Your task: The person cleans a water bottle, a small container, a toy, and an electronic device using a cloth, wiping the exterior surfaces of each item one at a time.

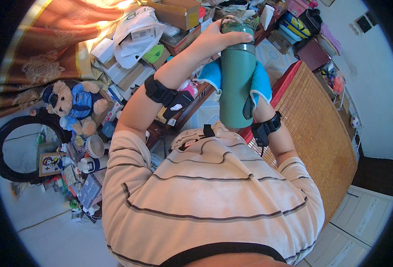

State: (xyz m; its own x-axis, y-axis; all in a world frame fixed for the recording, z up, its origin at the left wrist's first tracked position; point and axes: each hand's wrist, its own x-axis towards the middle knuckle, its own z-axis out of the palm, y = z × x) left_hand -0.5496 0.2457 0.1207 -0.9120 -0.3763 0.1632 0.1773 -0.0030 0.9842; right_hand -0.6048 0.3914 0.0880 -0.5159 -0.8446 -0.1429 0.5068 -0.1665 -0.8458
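Note:
A tall green insulated bottle (pixel 237 89) is held up in front of my chest, slightly tilted. My left hand (pixel 225 38) grips its upper end, just below a lid with a carrying loop (pixel 232 20), its thumb lying across the front. A bright blue cloth (pixel 261 82) with pale edges passes behind the bottle and shows on both sides of it. My right hand (pixel 263 108) comes up behind the cloth and presses it around the bottle's body. Cloth and bottle hide the right fingers. Black straps with small devices sit around both forearms.
A bed with a woven mat (pixel 314 129) stands at the right. Boxes and a white plastic bag (pixel 136 38) are piled at the far left. A teddy bear (pixel 78 104), a small fan (pixel 96 146) and a black-framed round mirror (pixel 3 155) are at the left. White cabinets (pixel 361 218) stand lower right.

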